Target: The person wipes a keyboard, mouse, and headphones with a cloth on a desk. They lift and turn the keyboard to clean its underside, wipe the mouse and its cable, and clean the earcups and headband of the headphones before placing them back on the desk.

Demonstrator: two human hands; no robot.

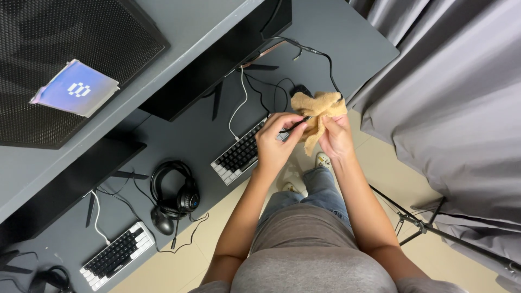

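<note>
Head view: tan cloth (317,111), judged light, soft and limp, bunches in right hand (336,138) closed on it, left hand (275,142) pinching a thin black cable (320,53); grip anywhere.

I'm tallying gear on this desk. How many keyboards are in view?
2. One keyboard lies on the grey desk beside the left hand; the other keyboard sits at the lower left, near the black headphones. Others may lie out of frame.
</note>
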